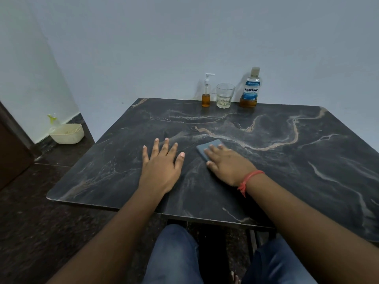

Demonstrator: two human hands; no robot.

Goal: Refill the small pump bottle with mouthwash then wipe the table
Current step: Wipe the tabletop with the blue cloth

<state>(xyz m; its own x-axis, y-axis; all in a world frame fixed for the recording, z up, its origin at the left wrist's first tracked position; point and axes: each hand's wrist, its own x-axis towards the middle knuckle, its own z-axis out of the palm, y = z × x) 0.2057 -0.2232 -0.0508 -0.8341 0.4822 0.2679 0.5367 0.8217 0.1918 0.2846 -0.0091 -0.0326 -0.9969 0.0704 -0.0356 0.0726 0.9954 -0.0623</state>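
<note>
On a dark marbled surface [287, 171], the left hand [162, 167] lies flat with fingers spread, the right hand [227, 163] presses flat on a blue-grey cloth [207, 148] — pump bottle [206, 95], glass [225, 95] and mouthwash bottle [250, 89] stand at twelve o'clock.

Both bare forearms reach forward over the dark marbled table [287, 152], the left hand [162, 167] lying flat with fingers spread, the right hand [227, 165], a red thread at its wrist, pressing straight fingers on a flat grey-blue cloth [207, 148].
</note>
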